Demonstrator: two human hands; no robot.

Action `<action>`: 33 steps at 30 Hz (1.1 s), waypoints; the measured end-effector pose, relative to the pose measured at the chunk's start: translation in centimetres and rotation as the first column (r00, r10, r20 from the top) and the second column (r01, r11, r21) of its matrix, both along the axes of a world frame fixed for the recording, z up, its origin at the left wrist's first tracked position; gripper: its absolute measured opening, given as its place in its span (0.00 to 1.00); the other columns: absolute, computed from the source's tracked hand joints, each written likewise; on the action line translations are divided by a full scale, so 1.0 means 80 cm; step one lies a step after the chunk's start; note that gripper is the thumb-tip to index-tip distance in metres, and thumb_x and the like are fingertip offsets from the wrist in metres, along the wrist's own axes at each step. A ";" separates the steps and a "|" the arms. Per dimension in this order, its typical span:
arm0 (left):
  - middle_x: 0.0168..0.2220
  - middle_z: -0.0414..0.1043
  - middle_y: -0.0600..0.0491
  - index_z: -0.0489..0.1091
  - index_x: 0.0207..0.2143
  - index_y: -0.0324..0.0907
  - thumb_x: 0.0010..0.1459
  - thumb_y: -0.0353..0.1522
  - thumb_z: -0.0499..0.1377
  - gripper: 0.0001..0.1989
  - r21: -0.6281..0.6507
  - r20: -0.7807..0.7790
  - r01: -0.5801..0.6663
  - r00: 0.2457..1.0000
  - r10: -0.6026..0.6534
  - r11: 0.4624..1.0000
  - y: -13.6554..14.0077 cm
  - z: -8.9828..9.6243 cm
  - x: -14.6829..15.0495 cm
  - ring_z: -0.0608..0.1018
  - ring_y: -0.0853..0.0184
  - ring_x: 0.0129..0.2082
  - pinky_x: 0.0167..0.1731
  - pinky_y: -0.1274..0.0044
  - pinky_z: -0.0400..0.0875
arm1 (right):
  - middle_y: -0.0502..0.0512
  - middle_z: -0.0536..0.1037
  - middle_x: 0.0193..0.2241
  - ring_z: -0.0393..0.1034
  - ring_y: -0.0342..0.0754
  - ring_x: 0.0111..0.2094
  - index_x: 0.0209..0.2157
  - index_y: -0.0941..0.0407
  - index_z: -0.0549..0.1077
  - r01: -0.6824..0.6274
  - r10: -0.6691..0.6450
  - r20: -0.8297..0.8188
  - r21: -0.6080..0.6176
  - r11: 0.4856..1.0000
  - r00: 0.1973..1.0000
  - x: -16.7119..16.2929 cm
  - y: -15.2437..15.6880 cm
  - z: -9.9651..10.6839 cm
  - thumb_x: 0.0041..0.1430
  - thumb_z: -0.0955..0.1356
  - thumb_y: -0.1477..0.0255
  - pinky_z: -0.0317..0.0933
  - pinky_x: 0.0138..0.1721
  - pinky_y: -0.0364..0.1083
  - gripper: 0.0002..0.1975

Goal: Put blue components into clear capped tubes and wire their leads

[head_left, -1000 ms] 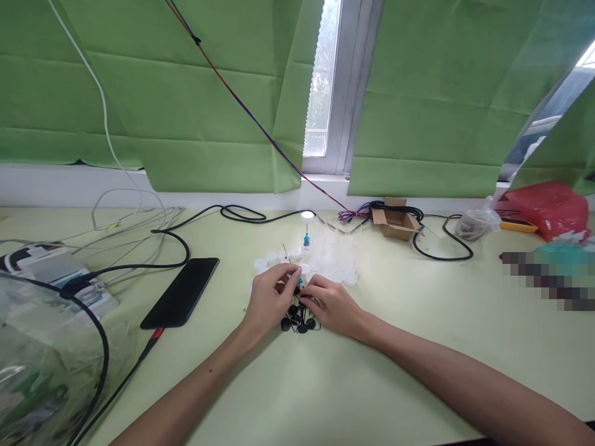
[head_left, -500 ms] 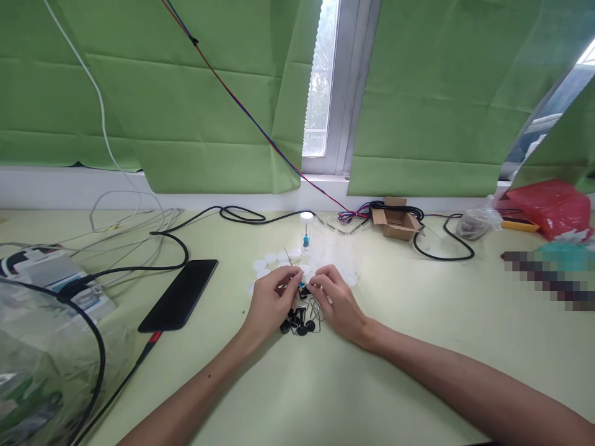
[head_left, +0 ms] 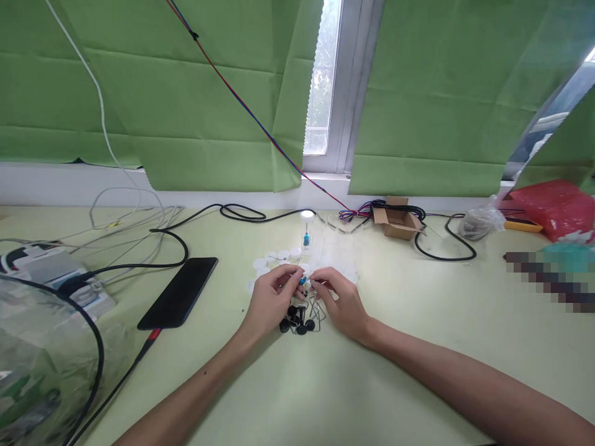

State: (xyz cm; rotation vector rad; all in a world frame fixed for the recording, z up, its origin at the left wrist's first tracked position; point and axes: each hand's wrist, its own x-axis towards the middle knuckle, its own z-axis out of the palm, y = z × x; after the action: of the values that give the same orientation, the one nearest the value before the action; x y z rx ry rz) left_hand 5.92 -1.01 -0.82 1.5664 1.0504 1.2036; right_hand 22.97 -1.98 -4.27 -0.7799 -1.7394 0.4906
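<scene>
My left hand [head_left: 274, 294] is closed in a pinch on a small blue-hubbed needle [head_left: 303, 280]. Its thin metal shaft seems to point up and left. Just to the right, the fingertips of my right hand [head_left: 341, 300] are pinched close to the blue hub; what they hold is too small to make out. Below both hands lies a pile of black round-ended pieces with bent metal wires [head_left: 301, 322]. Several white round caps [head_left: 260, 265] are spread behind my hands. Farther back, a clear tube [head_left: 306, 238] stands upright with a similar blue-hubbed needle inside.
A black phone [head_left: 179, 294] with a cable lies left, near a power strip [head_left: 88, 297] and a clear plastic bag [head_left: 37, 371]. At the back are a small open cardboard box [head_left: 397, 222], coiled black cables and a small bag [head_left: 481, 220]. A red bag [head_left: 553, 207] lies far right.
The needle in my left hand has tilted farther left and lower. The blue hub shows more clearly between my fingertips. My right hand has shifted very slightly.
</scene>
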 end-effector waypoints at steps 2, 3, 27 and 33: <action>0.32 0.77 0.52 0.75 0.36 0.41 0.58 0.43 0.62 0.14 -0.008 0.014 0.001 1.000 -0.001 1.000 -0.001 0.000 0.001 0.79 0.65 0.25 0.31 0.73 0.77 | 0.56 0.75 0.39 0.72 0.46 0.35 0.41 0.54 0.72 -0.010 0.010 0.001 -0.001 1.000 1.000 0.001 0.001 -0.001 0.68 0.63 0.73 0.73 0.33 0.45 0.06; 0.32 0.77 0.51 0.75 0.36 0.41 0.58 0.42 0.62 0.14 -0.010 0.019 0.002 1.000 -0.002 1.000 -0.001 0.001 0.001 0.79 0.65 0.25 0.31 0.72 0.78 | 0.56 0.75 0.39 0.72 0.46 0.35 0.41 0.54 0.72 -0.012 0.012 0.000 0.001 1.000 1.000 0.001 0.001 -0.001 0.68 0.64 0.73 0.73 0.33 0.45 0.06; 0.24 0.73 0.54 0.73 0.38 0.41 0.56 0.41 0.63 0.14 -0.026 0.097 -0.023 0.995 0.026 0.999 0.002 0.008 -0.001 0.75 0.68 0.23 0.30 0.74 0.73 | 0.59 0.78 0.41 0.75 0.50 0.42 0.44 0.53 0.77 0.027 -0.033 0.043 0.129 0.991 0.999 0.002 0.002 0.001 0.67 0.64 0.76 0.74 0.42 0.49 0.10; 0.21 0.69 0.56 0.73 0.36 0.41 0.57 0.43 0.62 0.14 -0.095 0.131 -0.028 0.991 0.041 0.995 0.000 0.010 0.000 0.71 0.69 0.21 0.27 0.75 0.69 | 0.55 0.78 0.36 0.77 0.47 0.32 0.44 0.55 0.74 0.032 -0.033 -0.037 -0.022 0.999 0.999 0.000 -0.001 0.000 0.66 0.66 0.70 0.76 0.37 0.48 0.07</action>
State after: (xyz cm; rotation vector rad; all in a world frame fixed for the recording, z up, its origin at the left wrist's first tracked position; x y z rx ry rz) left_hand 5.92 -1.03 -0.02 1.3827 1.0352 1.2469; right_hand 23.01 -2.02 -4.31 -0.8087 -1.6869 0.4994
